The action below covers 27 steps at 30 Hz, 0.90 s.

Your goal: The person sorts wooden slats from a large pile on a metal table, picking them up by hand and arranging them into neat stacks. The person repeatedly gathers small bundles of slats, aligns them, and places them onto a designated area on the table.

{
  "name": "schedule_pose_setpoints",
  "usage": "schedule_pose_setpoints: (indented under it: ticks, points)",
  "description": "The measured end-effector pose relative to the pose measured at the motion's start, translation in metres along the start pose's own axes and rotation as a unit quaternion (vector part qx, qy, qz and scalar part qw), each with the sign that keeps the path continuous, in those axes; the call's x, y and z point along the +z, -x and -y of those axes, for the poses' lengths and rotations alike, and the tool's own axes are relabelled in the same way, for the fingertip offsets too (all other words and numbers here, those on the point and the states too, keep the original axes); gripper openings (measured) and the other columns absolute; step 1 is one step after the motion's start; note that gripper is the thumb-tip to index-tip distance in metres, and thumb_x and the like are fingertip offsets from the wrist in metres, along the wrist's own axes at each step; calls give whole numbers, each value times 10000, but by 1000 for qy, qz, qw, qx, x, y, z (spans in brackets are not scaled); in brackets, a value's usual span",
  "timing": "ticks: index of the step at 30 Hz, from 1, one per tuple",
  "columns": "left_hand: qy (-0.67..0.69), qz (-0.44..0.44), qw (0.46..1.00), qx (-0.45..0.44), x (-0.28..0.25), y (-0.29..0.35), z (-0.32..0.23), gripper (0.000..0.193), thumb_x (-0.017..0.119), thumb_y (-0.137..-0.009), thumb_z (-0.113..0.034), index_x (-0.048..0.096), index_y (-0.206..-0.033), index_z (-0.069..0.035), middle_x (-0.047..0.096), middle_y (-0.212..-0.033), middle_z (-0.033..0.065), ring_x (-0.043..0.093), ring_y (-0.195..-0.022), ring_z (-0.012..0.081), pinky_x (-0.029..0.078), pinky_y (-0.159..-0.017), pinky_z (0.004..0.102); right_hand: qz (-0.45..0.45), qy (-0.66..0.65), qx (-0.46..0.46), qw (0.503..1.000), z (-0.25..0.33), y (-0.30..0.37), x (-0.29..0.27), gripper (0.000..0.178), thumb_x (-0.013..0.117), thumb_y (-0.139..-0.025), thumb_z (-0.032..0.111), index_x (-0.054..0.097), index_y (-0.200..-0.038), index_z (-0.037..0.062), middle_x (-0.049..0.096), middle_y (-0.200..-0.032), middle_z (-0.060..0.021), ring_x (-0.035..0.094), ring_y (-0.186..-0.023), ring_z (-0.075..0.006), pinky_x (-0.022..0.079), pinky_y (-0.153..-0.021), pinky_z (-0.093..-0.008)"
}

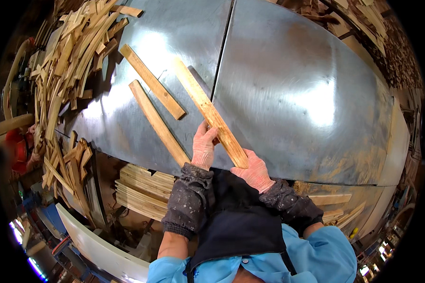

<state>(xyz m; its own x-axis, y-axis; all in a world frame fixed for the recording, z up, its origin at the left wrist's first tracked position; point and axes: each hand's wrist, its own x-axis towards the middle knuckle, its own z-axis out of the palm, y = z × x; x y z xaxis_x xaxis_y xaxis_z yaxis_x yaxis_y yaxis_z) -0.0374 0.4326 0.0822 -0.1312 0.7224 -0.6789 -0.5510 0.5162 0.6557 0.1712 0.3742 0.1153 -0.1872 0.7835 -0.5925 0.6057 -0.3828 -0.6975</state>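
A light-coloured wooden strip (208, 111) slants over the metal tabletop, its near end close to my body. My left hand (205, 144), in a pinkish work glove, is closed round it near the middle. Around its near end closes my gloved right hand (253, 172). To the left, a shorter wooden strip (152, 82) lies on the metal. Beside that, a longer, slightly curved strip (158, 122) reaches toward my left wrist, where the sleeve is close to its near end.
The grey metal table (278, 89) has a dark seam across it. A large heap of wood strips (66, 56) covers its far left. Stacked strips (144, 188) sit below the near edge, with more wood pieces (75, 170) at the left. A red object (18, 150) stands farther left.
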Motion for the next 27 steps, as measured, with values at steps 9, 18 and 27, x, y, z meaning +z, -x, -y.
schedule_pose_setpoints:
  ticks: [9,18,27]
  points:
    - [-14,3,997,81,11,22,-8,365,712,-971,-83,622,-1318,-13,675,-1095,18,620,-926,116,532,-850,317,-27,-10,-80,996,-12,12,-13,792,943,-823,294,589,-1486,45,765,-1218,-233,750,-1127,-423,602,-962,-455]
    - [29,-5,996,86,19,35,-19,353,682,-944,-60,616,-1290,-40,621,-1039,-17,557,-877,87,482,-794,273,-50,38,-167,984,-12,17,-25,716,928,-836,251,629,-1451,36,764,-1191,-242,751,-1080,-435,615,-913,-468]
    - [44,22,995,90,9,32,-11,410,674,-972,-75,611,-1375,-31,651,-1165,23,629,-1059,155,513,-956,342,-65,50,-193,978,-9,19,-33,699,931,-825,204,654,-1438,15,770,-1188,-237,754,-1064,-432,617,-905,-461]
